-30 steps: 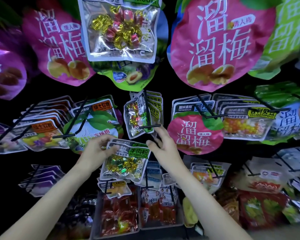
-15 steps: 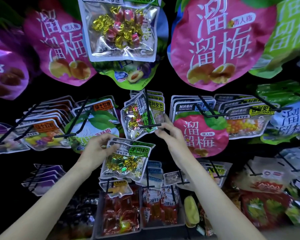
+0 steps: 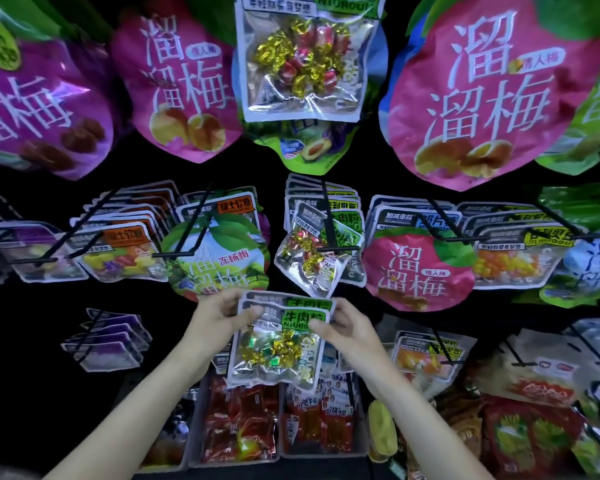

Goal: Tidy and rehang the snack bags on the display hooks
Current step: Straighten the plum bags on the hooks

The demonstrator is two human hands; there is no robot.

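Note:
Two clear snack bags (image 3: 278, 344) with green labels and foil-wrapped candies are stacked one over the other in front of the display. My left hand (image 3: 219, 315) pinches their top left corner, thumb on the front. My right hand (image 3: 347, 329) grips the top right corner. Just above them a black display hook (image 3: 336, 249) carries a similar clear bag (image 3: 307, 259) that hangs tilted, with several more bags behind it.
Large pink plum bags (image 3: 471, 95) and a clear candy bag (image 3: 305, 60) hang overhead. Hooks to the left and right hold a green-and-white bag (image 3: 215, 258) and a pink bag (image 3: 413, 268). Grey bins (image 3: 281, 455) of red packets sit below my forearms.
My right hand came down from the hook with the tilted bag and now grips the right corner of the held bags. The bags sit more upright between both hands.

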